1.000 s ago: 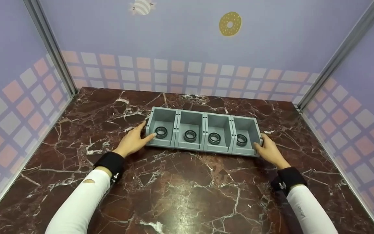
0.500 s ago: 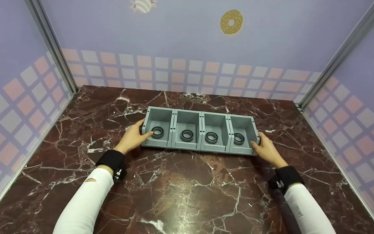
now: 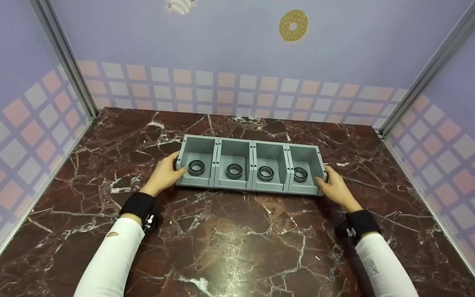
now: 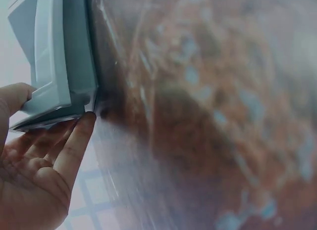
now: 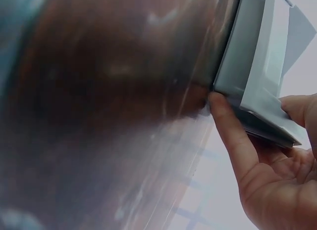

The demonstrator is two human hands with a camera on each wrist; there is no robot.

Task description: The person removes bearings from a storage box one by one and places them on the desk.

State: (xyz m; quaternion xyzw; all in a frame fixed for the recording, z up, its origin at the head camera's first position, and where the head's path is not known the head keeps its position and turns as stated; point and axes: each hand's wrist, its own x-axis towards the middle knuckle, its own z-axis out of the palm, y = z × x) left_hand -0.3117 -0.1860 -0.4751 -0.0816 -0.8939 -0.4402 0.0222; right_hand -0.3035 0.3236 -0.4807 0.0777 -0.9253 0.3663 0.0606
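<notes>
A row of joined grey storage bins (image 3: 233, 185) sits on the marble-patterned table in the head view. One dark ring-shaped ball bearing lies in each compartment, such as the leftmost bearing (image 3: 196, 162) and the rightmost bearing (image 3: 297, 175). My left hand (image 3: 164, 173) grips the left end, its thumb over the wall and its fingers along the outside. At the opposite end my right hand (image 3: 337, 187) holds the row in the same way. Both wrist views show the bin ends (image 4: 74, 47) between thumb and fingers, with fingertips at the lower edge near the tabletop.
The dark red marble table (image 3: 229, 243) reaches forward to a lilac wall (image 3: 229, 45) with pink and white squares. Side panels with grey metal posts (image 3: 66, 62) close off the left and right.
The bin row has shifted a little to the left across the table, bearings inside, with both hands moving along at its ends.
</notes>
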